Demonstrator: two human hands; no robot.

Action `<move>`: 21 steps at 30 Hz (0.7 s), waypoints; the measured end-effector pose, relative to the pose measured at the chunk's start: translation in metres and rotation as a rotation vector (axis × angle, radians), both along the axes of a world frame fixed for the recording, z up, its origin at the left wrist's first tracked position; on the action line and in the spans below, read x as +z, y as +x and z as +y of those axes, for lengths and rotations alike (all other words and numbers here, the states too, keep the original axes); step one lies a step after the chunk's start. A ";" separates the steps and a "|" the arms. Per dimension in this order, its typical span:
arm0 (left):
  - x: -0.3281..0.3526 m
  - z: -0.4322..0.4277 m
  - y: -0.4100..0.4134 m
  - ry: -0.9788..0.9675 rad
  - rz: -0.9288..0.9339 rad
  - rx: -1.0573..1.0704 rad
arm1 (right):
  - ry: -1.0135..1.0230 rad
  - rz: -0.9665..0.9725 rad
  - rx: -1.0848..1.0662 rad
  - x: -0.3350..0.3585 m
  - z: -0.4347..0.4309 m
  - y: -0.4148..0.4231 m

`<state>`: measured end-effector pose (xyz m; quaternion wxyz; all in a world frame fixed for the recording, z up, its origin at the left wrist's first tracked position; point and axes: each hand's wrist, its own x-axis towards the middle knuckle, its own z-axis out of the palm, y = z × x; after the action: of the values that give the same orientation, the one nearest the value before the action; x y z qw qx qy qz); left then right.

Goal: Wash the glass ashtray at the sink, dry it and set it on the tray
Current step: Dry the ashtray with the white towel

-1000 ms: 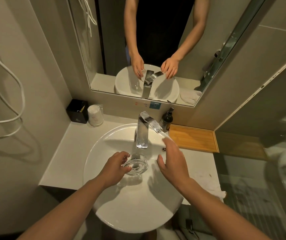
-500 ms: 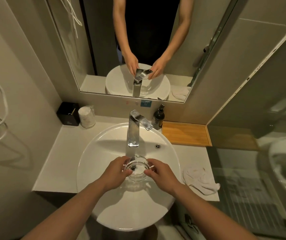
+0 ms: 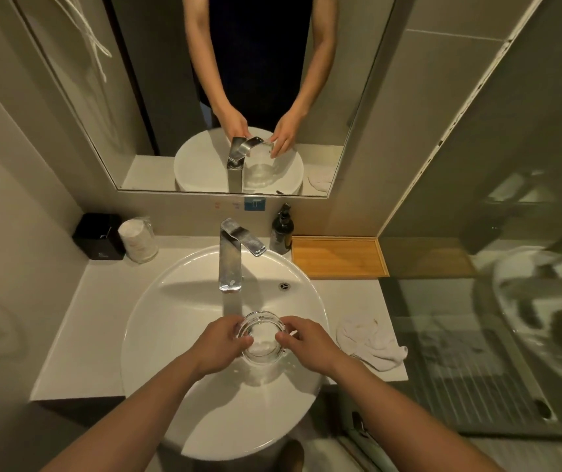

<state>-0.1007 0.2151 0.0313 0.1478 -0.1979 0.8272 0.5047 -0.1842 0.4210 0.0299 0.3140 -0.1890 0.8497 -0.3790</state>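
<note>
The round clear glass ashtray (image 3: 262, 337) hangs over the middle of the white basin (image 3: 170, 321), a little in front of the chrome tap (image 3: 230, 258). My left hand (image 3: 220, 345) grips its left rim and my right hand (image 3: 307, 342) grips its right rim, thumbs over the edge. The wooden tray (image 3: 337, 257) lies on the counter at the back right, beside the basin. A crumpled white cloth (image 3: 369, 342) rests on the counter to the right of the basin. I cannot tell whether water runs from the tap.
A dark pump bottle (image 3: 281, 231) stands between tap and tray. A black box (image 3: 99, 236) and wrapped paper cups (image 3: 138, 240) sit at the back left of the counter. A mirror (image 3: 225, 97) hangs above. A glass partition (image 3: 477, 335) borders the counter's right side.
My right hand came in from above the basin and took hold of the ashtray's right rim. The ashtray has shifted slightly toward me, held between both hands.
</note>
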 end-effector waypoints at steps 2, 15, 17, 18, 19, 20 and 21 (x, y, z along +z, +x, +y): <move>0.001 0.003 -0.003 -0.007 -0.008 -0.001 | 0.017 -0.011 0.004 0.001 0.003 -0.002; 0.024 0.040 -0.029 -0.184 0.312 -0.151 | -0.219 -0.012 -0.137 0.021 0.055 -0.028; 0.029 0.050 -0.035 -0.165 0.347 -0.152 | -0.204 0.069 -0.122 0.022 0.068 -0.030; 0.032 0.056 -0.038 -0.154 0.351 -0.148 | -0.181 0.148 -0.111 0.022 0.074 -0.030; 0.035 0.061 -0.042 -0.136 0.349 -0.146 | -0.168 0.240 -0.104 0.021 0.081 -0.029; 0.038 0.066 -0.045 -0.119 0.352 -0.150 | -0.168 0.339 -0.096 0.021 0.088 -0.028; 0.040 0.071 -0.049 -0.109 0.351 -0.164 | -0.175 0.432 -0.087 0.019 0.095 -0.027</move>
<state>-0.1493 0.2863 0.0717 0.0309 -0.0468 0.8798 0.4721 -0.2112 0.5160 0.0494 0.0907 -0.2552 0.8684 -0.4154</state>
